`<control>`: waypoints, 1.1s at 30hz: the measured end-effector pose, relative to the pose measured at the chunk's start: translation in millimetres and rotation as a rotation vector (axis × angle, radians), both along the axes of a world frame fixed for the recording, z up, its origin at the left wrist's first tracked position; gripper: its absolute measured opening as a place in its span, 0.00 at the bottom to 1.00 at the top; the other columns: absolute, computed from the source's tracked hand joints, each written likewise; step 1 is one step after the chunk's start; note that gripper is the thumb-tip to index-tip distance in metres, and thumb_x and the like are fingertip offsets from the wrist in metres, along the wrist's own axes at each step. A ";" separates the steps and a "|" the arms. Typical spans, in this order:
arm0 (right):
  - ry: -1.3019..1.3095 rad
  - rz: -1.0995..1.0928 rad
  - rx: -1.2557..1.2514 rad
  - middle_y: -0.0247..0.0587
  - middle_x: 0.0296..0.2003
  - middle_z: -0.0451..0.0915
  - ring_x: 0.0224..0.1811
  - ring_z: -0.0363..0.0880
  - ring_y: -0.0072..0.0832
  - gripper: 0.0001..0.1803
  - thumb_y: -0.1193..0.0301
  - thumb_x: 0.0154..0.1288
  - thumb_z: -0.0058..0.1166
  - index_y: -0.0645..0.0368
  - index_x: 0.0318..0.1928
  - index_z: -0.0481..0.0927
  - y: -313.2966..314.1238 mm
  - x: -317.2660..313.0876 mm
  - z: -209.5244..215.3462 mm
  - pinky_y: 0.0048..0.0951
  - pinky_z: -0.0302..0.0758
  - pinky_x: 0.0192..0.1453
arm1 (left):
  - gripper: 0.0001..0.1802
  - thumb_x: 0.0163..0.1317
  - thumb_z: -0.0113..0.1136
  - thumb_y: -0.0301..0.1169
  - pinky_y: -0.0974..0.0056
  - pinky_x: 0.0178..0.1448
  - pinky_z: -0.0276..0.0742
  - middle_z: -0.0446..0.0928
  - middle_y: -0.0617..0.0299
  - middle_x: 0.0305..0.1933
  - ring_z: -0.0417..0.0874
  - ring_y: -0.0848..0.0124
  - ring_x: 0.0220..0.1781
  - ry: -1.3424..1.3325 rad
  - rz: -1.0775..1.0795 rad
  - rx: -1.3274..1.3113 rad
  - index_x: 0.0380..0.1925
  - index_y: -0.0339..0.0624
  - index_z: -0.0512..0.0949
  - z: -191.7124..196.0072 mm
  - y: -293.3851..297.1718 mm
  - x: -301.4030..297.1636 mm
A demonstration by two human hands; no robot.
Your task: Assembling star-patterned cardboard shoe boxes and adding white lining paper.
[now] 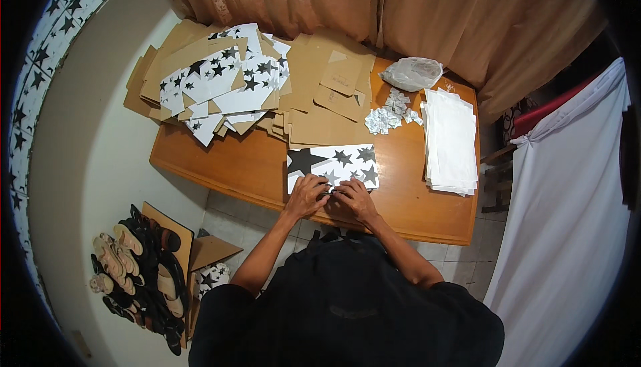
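1. Your left hand [306,196] presses flat on the star sheet [332,165] at the near table [220,167] edge; ease off and the sheet may skew.
2. Your right hand [354,197] seems to pinch its lower edge; a hard pull may tear it.
3. A stray elbow could scatter the white stack [451,140].
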State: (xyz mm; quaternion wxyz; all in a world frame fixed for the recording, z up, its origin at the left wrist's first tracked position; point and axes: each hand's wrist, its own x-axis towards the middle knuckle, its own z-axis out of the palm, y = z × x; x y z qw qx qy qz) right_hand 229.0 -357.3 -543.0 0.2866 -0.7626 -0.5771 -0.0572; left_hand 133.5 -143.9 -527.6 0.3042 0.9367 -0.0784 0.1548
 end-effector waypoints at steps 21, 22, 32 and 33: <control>-0.174 0.029 0.025 0.41 0.54 0.80 0.60 0.77 0.39 0.21 0.75 0.52 0.57 0.63 0.49 0.83 2.8 -0.5 -2.5 0.39 0.76 0.66 | 0.11 0.57 0.71 0.32 0.57 0.53 0.69 0.82 0.63 0.50 0.78 0.65 0.52 -0.054 0.021 0.081 0.39 0.43 0.85 -7.4 -4.1 0.5; -0.188 0.027 0.018 0.41 0.53 0.80 0.59 0.77 0.38 0.20 0.75 0.52 0.57 0.63 0.49 0.84 3.2 -0.2 -1.7 0.38 0.77 0.65 | 0.11 0.57 0.70 0.32 0.57 0.53 0.69 0.82 0.63 0.50 0.78 0.65 0.52 -0.064 0.018 0.091 0.39 0.42 0.85 -6.6 -4.1 0.8; -0.139 0.019 0.045 0.41 0.50 0.81 0.57 0.77 0.38 0.20 0.74 0.51 0.63 0.62 0.47 0.84 7.0 1.0 -1.4 0.36 0.79 0.60 | 0.12 0.57 0.70 0.31 0.57 0.55 0.71 0.81 0.63 0.50 0.79 0.65 0.52 -0.069 0.012 0.165 0.42 0.43 0.84 -11.2 -6.2 -1.0; -0.143 0.013 0.045 0.41 0.50 0.81 0.57 0.77 0.38 0.20 0.74 0.51 0.63 0.62 0.47 0.84 6.6 0.6 -1.0 0.36 0.79 0.60 | 0.12 0.58 0.70 0.31 0.57 0.55 0.71 0.81 0.63 0.50 0.79 0.65 0.52 -0.078 0.010 0.169 0.42 0.43 0.84 -11.6 -6.8 -1.0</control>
